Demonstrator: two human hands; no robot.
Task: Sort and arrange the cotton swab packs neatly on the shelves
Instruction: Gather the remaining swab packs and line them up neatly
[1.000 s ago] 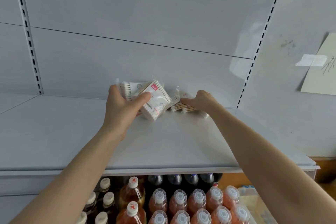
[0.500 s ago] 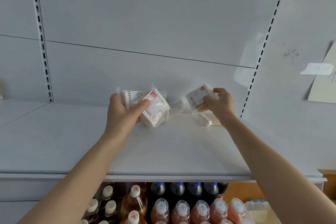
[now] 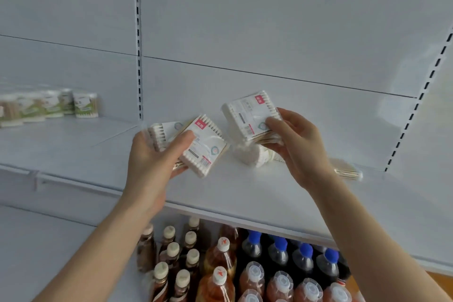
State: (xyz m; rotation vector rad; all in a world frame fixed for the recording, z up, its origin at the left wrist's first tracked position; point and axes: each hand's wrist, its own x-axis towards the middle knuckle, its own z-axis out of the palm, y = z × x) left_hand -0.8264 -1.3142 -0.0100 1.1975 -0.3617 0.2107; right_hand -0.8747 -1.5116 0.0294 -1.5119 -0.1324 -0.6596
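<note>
The swab pack (image 3: 247,115) in the right hand (image 3: 299,144) has been raised and brought nearer the left hand (image 3: 157,162) vs. half a sec. ago, and green-labelled packs (image 3: 85,104) on the adjoining shelf section have been brought into view. The left grip is closed round a small stack of swab packs (image 3: 203,147), thumb laid across the top face, fingers beneath, just above the shelf (image 3: 245,193). The right grip is closed on its pack, thumb on the label, fingers under. A loose white pack (image 3: 250,155) is left lying below it, and a far-right pack (image 3: 348,171) beyond the wrist. The packs are judged light, flat, film-wrapped and prob. slippery. The sticks could be snapped if squeezed, so the flat faces are best pinched, not the cotton ends. Both forearms are stretched up and fwd. Bottles (image 3: 220,267) are seen below.
</note>
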